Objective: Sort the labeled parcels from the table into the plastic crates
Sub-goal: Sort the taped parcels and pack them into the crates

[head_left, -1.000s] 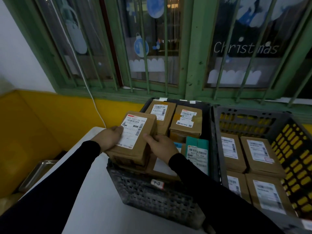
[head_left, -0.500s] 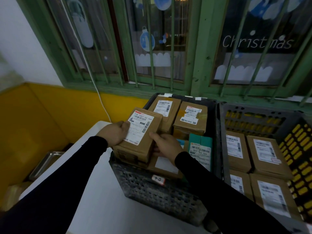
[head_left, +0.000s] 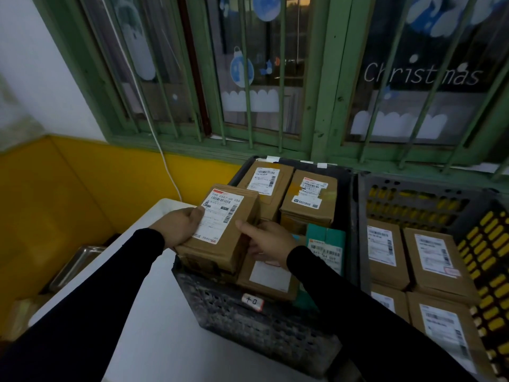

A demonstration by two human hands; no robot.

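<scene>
Two hands on one brown parcel (head_left: pixel 223 226) at the near-left corner of the black crate (head_left: pixel 264 323). Going from the left: yellow wall (head_left: pixel 68 188) below a green barred window (head_left: pixel 327 78), with a white cable (head_left: pixel 162 155) running down it; a metal tray (head_left: pixel 74 267) low beside the white table (head_left: pixel 154 332). Next, left hand (head_left: pixel 179 227) in a black sleeve, gripping the parcel's left edge, thumb lying over the white label (head_left: pixel 219 216), other fingers hidden beneath. Parcel tilted, label up, resting on other boxes at the crate's left wall, its top above the rim. Right hand (head_left: pixel 268 239) against the parcel's right side, thumb up on the top edge, fingers curled loosely along the side and over the box below; holding rather than pressing, as far as can be told. Under that hand, a flat brown box with a blank white patch (head_left: pixel 268 277). Behind, two more labelled brown boxes (head_left: pixel 309 201) side by side at the crate's far end. Just right of the hand, a teal parcel (head_left: pixel 326 245) standing on edge against the crate's right wall. On the crate's front, a small white tag (head_left: pixel 252 301) with a red border. Farther right, touching the black crate, a grey crate (head_left: pixel 413 193) with slotted walls, holding four labelled brown boxes (head_left: pixel 435 257) laid flat in two rows.
</scene>
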